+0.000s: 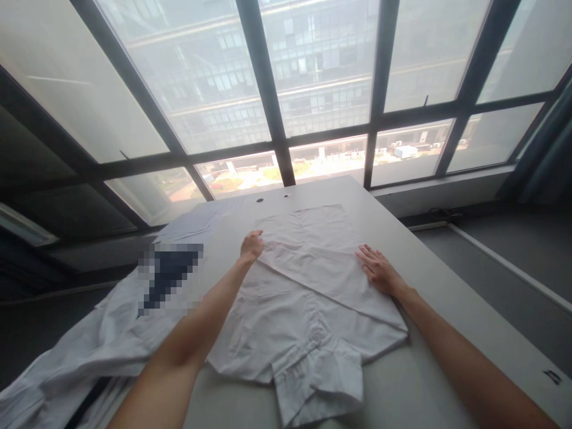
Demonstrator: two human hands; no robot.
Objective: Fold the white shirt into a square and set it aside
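A white shirt (308, 286) lies spread on the white table in front of me, its collar-like end hanging toward me and its sides tucked in. Creases run across its middle, and one folded layer crosses it diagonally. My left hand (252, 245) is closed at the shirt's left edge, with the fingers curled on the cloth. On the opposite edge my right hand (379, 269) rests flat with fingers stretched out, the fingertips touching the fabric.
More white cloth (120, 322) is heaped on the left side, with a pixelated dark patch on it. The white table (429, 292) reaches to large framed windows (322, 65). A small dark object (553, 376) is at the table's right edge. A curtain (538, 155) hangs at far right.
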